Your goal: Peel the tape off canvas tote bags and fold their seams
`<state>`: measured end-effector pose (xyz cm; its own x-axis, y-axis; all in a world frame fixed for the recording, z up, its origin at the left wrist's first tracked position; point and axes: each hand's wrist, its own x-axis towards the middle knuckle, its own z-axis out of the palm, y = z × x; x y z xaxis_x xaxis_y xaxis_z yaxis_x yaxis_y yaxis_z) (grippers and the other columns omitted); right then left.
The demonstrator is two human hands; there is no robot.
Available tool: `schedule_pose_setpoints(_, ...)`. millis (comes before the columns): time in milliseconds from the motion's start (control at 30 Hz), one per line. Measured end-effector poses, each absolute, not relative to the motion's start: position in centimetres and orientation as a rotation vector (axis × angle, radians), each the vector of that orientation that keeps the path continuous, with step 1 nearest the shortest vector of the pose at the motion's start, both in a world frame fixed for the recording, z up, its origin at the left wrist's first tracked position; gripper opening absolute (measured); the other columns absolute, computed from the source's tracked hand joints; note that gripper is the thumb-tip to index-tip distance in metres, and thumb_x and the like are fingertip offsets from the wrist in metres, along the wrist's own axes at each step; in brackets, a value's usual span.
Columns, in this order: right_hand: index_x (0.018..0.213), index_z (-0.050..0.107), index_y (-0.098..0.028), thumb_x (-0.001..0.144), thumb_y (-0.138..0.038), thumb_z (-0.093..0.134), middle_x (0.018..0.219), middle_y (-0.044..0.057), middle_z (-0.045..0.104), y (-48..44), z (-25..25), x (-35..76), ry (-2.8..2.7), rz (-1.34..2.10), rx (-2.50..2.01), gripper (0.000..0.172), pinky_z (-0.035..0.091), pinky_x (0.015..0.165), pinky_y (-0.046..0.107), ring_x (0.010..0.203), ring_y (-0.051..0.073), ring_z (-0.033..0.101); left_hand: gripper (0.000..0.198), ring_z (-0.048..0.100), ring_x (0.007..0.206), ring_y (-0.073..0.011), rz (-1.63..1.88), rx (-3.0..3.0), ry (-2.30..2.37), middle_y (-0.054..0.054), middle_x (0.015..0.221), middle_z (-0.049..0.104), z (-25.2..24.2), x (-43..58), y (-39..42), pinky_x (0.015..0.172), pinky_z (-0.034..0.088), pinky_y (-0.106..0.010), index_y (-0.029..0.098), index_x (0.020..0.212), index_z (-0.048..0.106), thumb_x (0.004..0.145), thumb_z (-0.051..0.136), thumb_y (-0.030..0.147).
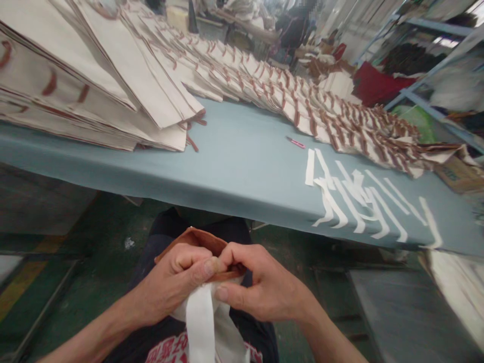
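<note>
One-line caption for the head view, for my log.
Left hand and right hand pinch a brown folded fabric piece over a white fabric strip, below a blue-grey table stacked with cream bags.

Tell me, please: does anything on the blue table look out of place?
The white strips lie crossed and scattered at the front edge of the table, some seemingly overhanging it, unlike the neatly fanned bags. A pink pen lies alone nearby.

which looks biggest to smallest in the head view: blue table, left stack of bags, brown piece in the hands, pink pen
1. table
2. stack of bags
3. brown piece, though it is nearest the camera and partly hidden by the hands
4. pen
</note>
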<state>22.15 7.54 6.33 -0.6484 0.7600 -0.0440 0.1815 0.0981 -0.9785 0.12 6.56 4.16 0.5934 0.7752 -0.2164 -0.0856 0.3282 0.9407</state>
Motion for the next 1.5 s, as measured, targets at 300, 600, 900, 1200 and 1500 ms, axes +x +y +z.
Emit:
schedule_pose_setpoints(300,0.073,0.047,-0.022,0.111,-0.045,0.064,0.067,-0.008,0.041,8.1,6.0,21.7,-2.005,1.661,-0.893,0.048,0.029,0.06,0.027,0.061,0.01,0.037,0.083,0.029,0.055,-0.0092,0.628,1.097,0.748,0.007,0.061,0.034,3.7,-0.1,6.5,0.049,0.023,-0.022,0.022,0.064,0.039,0.096,0.064,0.094)
schedule_pose_setpoints(600,0.083,0.073,-0.019,0.112,-0.038,0.071,0.076,-0.002,0.07,7.5,4.7,23.0,-2.033,1.497,-0.861,0.034,0.044,0.07,0.025,0.071,0.013,0.061,0.085,0.02,0.052,-0.0071,0.611,1.08,0.746,0.009,0.059,0.028,3.2,-0.3,6.7,0.047,0.017,-0.024,0.023,0.062,0.035,0.095,0.064,0.095)
schedule_pose_setpoints(900,0.072,0.067,-0.019,0.116,-0.063,0.062,0.067,-0.002,0.063,7.7,4.6,23.0,-2.048,1.372,-0.891,0.062,0.04,0.064,0.026,0.062,0.012,0.053,0.087,0.019,0.052,-0.008,0.599,1.193,0.805,0.01,0.058,0.023,3.9,-0.5,6.6,0.046,0.016,-0.024,0.024,0.06,0.031,0.092,0.063,0.098)
schedule_pose_setpoints(1200,0.089,0.077,-0.019,0.119,-0.038,0.06,0.077,0.002,0.076,6.6,5.2,23.7,-2.181,1.244,-0.802,0.039,0.047,0.072,0.027,0.072,0.015,0.066,0.052,0.025,0.054,-0.0101,0.482,1.343,0.825,0.01,0.058,0.029,4.6,-1.1,6.7,0.049,0.02,-0.027,0.025,0.061,0.034,0.095,0.066,0.048)
schedule_pose_setpoints(1500,0.09,0.077,-0.02,0.121,-0.04,0.056,0.078,0.003,0.08,6.2,5.9,23.0,-2.248,1.208,-0.748,0.043,0.049,0.073,0.028,0.073,0.016,0.07,0.041,0.035,0.062,-0.0136,0.452,1.578,0.843,0.008,0.062,0.031,4.2,-2.4,3.6,0.061,0.029,-0.03,0.024,0.067,0.033,0.101,0.056,0.033)
